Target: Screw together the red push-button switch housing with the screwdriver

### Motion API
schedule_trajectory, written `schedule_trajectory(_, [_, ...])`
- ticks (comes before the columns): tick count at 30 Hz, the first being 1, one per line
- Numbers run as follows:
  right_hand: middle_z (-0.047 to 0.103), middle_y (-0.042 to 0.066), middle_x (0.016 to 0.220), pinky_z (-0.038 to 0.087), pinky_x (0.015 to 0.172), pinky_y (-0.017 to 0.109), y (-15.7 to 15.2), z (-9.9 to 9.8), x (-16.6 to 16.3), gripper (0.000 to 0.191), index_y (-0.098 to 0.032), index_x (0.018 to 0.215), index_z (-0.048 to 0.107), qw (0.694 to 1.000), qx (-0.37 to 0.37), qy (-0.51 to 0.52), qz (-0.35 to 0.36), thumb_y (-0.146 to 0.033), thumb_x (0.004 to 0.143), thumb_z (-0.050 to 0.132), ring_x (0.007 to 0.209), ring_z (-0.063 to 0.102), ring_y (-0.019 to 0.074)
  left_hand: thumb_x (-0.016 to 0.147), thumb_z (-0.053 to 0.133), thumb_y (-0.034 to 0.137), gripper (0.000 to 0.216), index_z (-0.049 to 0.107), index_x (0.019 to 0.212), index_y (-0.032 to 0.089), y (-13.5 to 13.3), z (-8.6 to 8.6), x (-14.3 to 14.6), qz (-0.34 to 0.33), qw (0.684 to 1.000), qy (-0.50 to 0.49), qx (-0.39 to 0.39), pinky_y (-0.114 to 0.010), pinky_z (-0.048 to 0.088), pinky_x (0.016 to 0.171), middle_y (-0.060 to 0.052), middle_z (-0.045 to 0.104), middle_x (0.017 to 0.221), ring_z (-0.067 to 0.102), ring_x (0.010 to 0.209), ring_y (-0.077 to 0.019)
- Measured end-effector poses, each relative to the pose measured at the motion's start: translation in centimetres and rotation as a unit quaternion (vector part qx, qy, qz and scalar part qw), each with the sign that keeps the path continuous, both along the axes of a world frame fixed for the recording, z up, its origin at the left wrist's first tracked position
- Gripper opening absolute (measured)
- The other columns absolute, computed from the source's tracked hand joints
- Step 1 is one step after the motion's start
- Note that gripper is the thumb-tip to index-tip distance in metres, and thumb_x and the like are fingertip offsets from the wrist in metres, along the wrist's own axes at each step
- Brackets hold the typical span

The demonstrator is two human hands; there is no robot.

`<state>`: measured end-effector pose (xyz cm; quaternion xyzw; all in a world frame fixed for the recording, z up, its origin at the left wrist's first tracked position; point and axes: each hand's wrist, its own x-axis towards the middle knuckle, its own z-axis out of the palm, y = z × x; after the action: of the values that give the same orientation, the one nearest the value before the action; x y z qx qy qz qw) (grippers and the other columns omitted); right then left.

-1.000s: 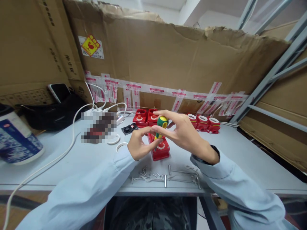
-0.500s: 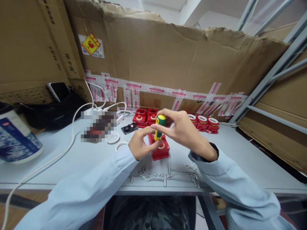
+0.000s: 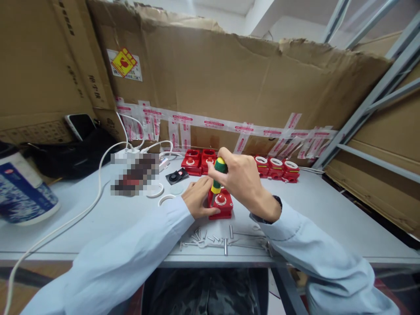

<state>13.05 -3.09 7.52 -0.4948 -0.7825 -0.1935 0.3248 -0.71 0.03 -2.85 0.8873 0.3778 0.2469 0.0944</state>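
A red push-button box [image 3: 223, 205] lies on the grey table [image 3: 328, 223] in front of me. My left hand [image 3: 197, 202] rests against its left side and holds it down. A screwdriver [image 3: 217, 176] with a green and yellow handle stands upright in my right hand [image 3: 241, 179], its tip down on the box's left top. Loose metal screws [image 3: 210, 238] and long pins lie scattered near the table's front edge, just below both hands.
More red boxes [image 3: 199, 159] and red parts with white rings [image 3: 276, 167] line the back along a taped cardboard wall [image 3: 229, 87]. A white cable [image 3: 82, 210], white rings [image 3: 164, 200], a black part [image 3: 177, 176], a blue-white canister [image 3: 22, 188] and a dark bag [image 3: 75, 153] sit left.
Both hands came down from in front of me to the red box. The right hand's fingers closed around the screwdriver handle, and the left hand settled on the box's side.
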Motion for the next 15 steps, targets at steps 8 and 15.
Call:
schedule_trajectory(8, [0.047,-0.005,0.052,0.028,0.048,0.022,-0.4,1.1,1.9,0.025,-0.019,0.07,0.052,0.991,-0.035,0.093,0.087,-0.042,0.078,0.057,0.046,0.037,0.0075,0.067,0.068,0.04,0.081,0.033,0.137,0.019,0.0,0.4,0.0,0.002,1.0,0.011,-0.024,-0.051,0.041,0.093,-0.017,0.036,0.142,0.037,0.127,-0.0363])
schedule_trajectory(15, [0.052,-0.002,0.06,0.035,0.05,0.024,-0.2,1.9,7.0,0.025,-0.019,0.071,0.053,0.975,0.021,0.212,0.058,-0.043,0.077,0.06,0.051,0.043,0.0095,0.066,0.063,0.02,0.079,0.031,0.138,0.029,0.8,0.6,-1.5,-0.002,1.0,0.007,-0.028,-0.056,0.03,0.101,-0.01,0.032,0.146,0.028,0.134,-0.0339])
